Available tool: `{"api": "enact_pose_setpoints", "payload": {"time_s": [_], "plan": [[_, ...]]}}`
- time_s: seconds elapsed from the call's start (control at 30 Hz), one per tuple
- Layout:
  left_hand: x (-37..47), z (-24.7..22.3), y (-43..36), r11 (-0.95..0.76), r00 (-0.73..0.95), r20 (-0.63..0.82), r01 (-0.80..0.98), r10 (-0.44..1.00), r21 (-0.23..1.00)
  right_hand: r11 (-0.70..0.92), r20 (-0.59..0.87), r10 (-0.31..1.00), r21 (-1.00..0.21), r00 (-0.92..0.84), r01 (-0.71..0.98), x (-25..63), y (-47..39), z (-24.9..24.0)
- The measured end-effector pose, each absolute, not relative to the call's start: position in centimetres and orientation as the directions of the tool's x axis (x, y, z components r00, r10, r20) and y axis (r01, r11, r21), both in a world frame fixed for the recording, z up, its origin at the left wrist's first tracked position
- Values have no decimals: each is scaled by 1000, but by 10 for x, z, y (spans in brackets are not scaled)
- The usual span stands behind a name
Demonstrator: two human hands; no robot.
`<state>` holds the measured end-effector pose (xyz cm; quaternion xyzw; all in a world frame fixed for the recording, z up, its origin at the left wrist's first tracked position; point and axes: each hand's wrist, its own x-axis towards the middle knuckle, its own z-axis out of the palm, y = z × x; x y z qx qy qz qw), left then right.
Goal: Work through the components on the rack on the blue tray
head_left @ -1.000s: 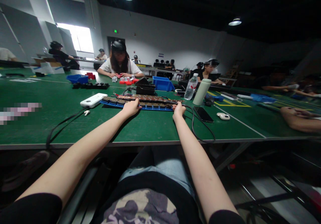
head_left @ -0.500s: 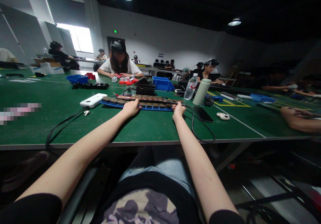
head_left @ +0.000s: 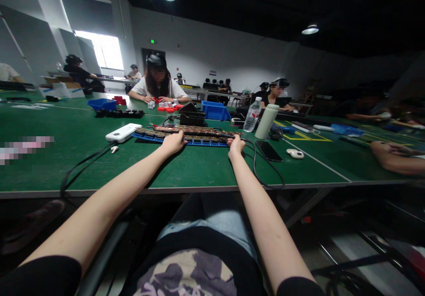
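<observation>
Unmoved since the earlier frame: long blue rack (head_left: 206, 143) with its rows of thin strips, and both hands on it. Location: on green table (head_left: 199, 172), before the wearer. Long axis: side to side, roughly along the near edge; left end toward white device (head_left: 123, 133), right end toward green flask (head_left: 267, 122). Grip, left hand (head_left: 174, 142): clamped on the rack's near edge, about mid-length. Grip, right hand (head_left: 237, 145): clamped at its right end, beside black cable (head_left: 255, 163). Left: white earbud (head_left: 114, 149), near the device. Right: black phone (head_left: 268, 151), then pale case (head_left: 295, 154). Directly behind, blocking the far side: black box (head_left: 192, 117). Beyond: blue bin (head_left: 215, 111); upright plastic bottle (head_left: 252, 115), beside the flask. Opposite: seated person (head_left: 159, 83), hands at red pieces (head_left: 168, 106).
</observation>
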<state>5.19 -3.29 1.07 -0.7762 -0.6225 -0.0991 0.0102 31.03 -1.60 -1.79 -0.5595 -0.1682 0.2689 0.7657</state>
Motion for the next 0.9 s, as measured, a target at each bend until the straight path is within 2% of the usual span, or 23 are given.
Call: {"api": "enact_pose_setpoints", "payload": {"time_s": [0.9], "plan": [[51,11,-32,-220,201,160,969,966,112,225,-52,616,-944,786,-239,307,-22,-11]]}}
